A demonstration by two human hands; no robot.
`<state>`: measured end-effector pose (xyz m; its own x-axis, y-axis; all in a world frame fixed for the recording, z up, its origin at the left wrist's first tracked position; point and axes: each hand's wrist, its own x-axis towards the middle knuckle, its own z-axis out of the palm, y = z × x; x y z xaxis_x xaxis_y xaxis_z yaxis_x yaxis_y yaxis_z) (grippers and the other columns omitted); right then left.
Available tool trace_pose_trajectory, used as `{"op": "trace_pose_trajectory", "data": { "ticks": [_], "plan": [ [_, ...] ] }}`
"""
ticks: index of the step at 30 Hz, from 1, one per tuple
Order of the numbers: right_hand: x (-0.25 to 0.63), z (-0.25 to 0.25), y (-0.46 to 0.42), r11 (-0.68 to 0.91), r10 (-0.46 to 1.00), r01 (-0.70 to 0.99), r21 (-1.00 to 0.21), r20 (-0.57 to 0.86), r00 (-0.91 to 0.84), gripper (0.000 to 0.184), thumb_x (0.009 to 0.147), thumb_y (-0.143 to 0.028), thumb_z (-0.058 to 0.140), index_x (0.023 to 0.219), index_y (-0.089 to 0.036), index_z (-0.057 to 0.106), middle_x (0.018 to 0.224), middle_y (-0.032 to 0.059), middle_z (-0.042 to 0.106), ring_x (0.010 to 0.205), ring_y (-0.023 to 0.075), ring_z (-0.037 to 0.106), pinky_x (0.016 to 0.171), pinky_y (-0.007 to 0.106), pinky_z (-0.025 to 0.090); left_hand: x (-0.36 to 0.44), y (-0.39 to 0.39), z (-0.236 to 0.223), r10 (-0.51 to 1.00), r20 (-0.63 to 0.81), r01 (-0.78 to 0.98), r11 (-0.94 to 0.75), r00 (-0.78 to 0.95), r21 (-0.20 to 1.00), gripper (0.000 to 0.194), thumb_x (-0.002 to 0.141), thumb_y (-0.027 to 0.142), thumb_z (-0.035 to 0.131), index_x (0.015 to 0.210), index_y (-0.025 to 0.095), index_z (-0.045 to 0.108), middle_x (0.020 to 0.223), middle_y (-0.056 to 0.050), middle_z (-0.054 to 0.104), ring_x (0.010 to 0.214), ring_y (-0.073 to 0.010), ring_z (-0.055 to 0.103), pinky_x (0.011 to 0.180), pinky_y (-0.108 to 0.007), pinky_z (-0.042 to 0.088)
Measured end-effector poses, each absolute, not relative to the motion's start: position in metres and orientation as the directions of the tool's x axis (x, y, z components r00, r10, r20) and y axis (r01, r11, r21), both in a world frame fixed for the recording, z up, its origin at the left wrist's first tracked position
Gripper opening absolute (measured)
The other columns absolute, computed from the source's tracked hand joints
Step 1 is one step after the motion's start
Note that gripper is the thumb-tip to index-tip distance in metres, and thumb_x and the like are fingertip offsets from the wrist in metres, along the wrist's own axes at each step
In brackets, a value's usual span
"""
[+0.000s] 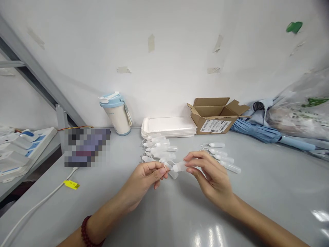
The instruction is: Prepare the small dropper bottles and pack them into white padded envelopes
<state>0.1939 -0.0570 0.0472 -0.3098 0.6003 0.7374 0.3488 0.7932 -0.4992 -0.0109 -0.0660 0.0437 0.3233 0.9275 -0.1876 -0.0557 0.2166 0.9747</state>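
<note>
A small translucent dropper bottle [180, 166] is held sideways above the table, its narrow tip toward the left. My right hand [212, 176] grips the bottle body between thumb and fingers. At the tip, my left hand [151, 175] pinches with thumb and forefinger; what lies between them is too small to make out. Several similar bottles [160, 148] lie in a pile just beyond my left hand, with thin loops at their left ends. Beyond my right hand lie several more bottles [222, 157] in a loose column.
Behind the pile is a stack of white padded envelopes [168, 127], beside an open cardboard box [212, 118]. A tumbler [117, 115] and a blurred-out phone [87, 147] on a white cable [38, 207] are at left. A folded blue umbrella [259, 130] and plastic bag [300, 109] lie right.
</note>
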Motion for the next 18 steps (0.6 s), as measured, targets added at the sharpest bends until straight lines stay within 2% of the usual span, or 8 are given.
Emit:
{"op": "trace_pose_trajectory", "data": {
  "ticks": [11, 18],
  "plan": [
    [0.1941, 0.0434, -0.0582, 0.778, 0.617, 0.363, -0.513, 0.733, -0.286, 0.023, 0.083, -0.003, 0.051, 0.094, -0.021, 0.059, 0.093, 0.0076, 0.059, 0.085, 0.0173, 0.059, 0.069, 0.029, 0.049, -0.0110, -0.0660, 0.0460, 0.919, -0.202, -0.091, 0.245, 0.339, 0.965, 0.024, 0.080, 0.038, 0.061, 0.073, 0.015, 0.062, 0.072, 0.000, 0.054, 0.058, -0.0084, 0.038, 0.053, -0.022, 0.031],
    [0.1928, 0.0457, -0.0604, 0.770, 0.621, 0.386, -0.508, 0.736, -0.270, 0.020, 0.084, -0.007, 0.050, 0.092, -0.022, 0.061, 0.091, 0.0074, 0.061, 0.082, 0.0182, 0.060, 0.065, 0.030, 0.050, -0.0115, -0.0662, 0.0459, 0.915, -0.224, -0.097, 0.270, 0.337, 0.958, 0.025, 0.079, 0.038, 0.061, 0.072, 0.015, 0.062, 0.071, -0.001, 0.054, 0.058, -0.0088, 0.038, 0.053, -0.021, 0.032]
  ]
}}
